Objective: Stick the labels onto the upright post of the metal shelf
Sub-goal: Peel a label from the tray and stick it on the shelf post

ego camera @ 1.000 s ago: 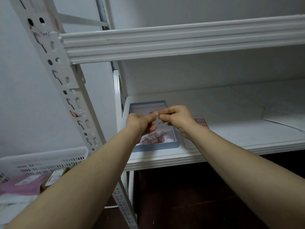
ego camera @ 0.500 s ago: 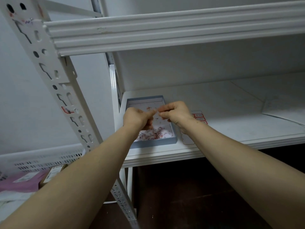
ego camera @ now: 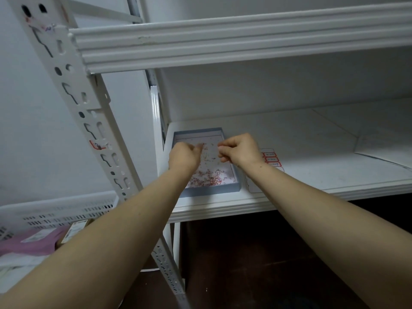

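Observation:
The white perforated upright post (ego camera: 73, 90) of the metal shelf leans across the left. It carries a red-edged label (ego camera: 97, 145) at mid height and another small label (ego camera: 48, 27) near the top. Both my hands hover apart over a shallow blue tray (ego camera: 209, 191) of red paper scraps on the lower shelf. My left hand (ego camera: 184, 157) pinches a tiny red-edged label at its fingertips. My right hand (ego camera: 242, 150) has its fingers curled and its thumb against the forefinger; nothing shows in it. A label sheet (ego camera: 270, 159) lies right of the tray.
The upper shelf beam (ego camera: 223, 41) runs overhead. The white lower shelf board (ego camera: 312, 152) stretches right, with a paper sheet (ego camera: 383, 148) at the far right. A white slotted basket (ego camera: 55, 210) with pink cloth and packets stands at lower left. Dark floor lies below.
My hands, pinched together over the tray before, have pulled apart, the left going left and the right going right. The view has shifted slightly.

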Demonstrator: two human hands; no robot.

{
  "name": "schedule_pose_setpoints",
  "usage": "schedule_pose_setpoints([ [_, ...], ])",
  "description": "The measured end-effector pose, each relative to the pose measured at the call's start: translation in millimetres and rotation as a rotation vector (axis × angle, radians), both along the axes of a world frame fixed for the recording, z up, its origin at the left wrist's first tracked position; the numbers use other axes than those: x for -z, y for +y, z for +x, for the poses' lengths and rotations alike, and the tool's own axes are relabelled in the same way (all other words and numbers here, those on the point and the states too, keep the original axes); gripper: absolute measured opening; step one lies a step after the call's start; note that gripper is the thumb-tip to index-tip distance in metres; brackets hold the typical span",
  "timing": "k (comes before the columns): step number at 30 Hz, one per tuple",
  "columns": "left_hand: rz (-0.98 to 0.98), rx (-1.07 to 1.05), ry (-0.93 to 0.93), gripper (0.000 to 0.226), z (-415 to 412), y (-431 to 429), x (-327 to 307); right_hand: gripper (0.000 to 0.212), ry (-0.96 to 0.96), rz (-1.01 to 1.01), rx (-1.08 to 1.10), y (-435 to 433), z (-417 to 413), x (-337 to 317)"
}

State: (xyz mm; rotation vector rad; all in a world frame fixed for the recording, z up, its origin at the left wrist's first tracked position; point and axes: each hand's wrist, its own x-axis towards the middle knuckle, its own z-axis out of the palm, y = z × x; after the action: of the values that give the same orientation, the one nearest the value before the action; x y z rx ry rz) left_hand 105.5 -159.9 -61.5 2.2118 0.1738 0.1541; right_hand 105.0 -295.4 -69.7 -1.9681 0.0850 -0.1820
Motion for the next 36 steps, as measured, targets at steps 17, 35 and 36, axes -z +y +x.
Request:
schedule_pose_setpoints([
  [17,0.106,-0.242,-0.702,0.056,-79.4,101.1,-9.1,0.041,-0.027,0.060,-0.300,108.1,-49.8,-49.3],
  [35,-0.532,-0.034,-0.305,0.017,-62.9,153.9,-32.8,0.029,-0.216,-0.185,-0.380,174.7,-30.7,-54.9],
  [36,-0.502,-0.018,-0.312,0.019,-61.8,155.4,-33.1,0.028,-0.225,-0.191,-0.380,174.9,-29.9,-54.3],
])
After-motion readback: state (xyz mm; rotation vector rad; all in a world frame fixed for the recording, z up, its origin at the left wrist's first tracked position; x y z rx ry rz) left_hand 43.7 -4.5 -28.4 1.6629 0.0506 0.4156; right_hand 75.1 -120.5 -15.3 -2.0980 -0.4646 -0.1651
